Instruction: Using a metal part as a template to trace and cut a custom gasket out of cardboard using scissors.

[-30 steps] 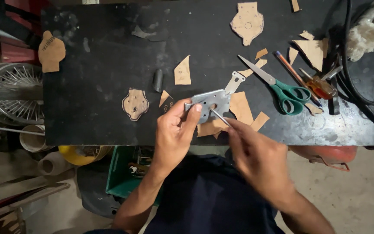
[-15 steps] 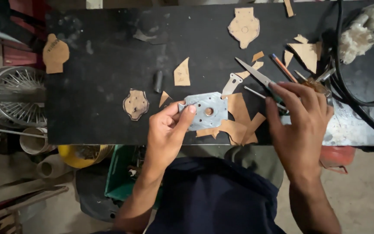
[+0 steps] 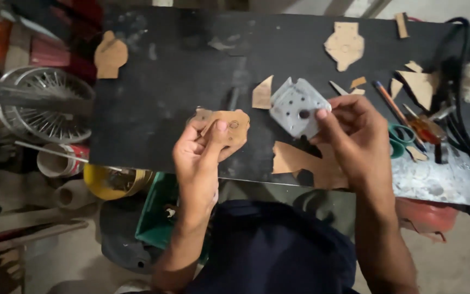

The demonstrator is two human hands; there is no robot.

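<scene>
While both hands were lifted just above the black bench (image 3: pixel 159 109), each held one flat piece, face up.

The left hand (image 3: pixel 199 158) pinched a brown cardboard cut-out (image 3: pixel 229 128) under its thumb, near the bench's front edge; the right hand (image 3: pixel 354 136) gripped a grey metal plate (image 3: pixel 297 106) with holes by its edge, tilted so its face showed. Held side by side, apart, their outlines could be compared, I judged. Cardboard scraps (image 3: pixel 305 163), green-handled scissors (image 3: pixel 401 139) and another cut-out (image 3: pixel 345 45) lay around.
</scene>
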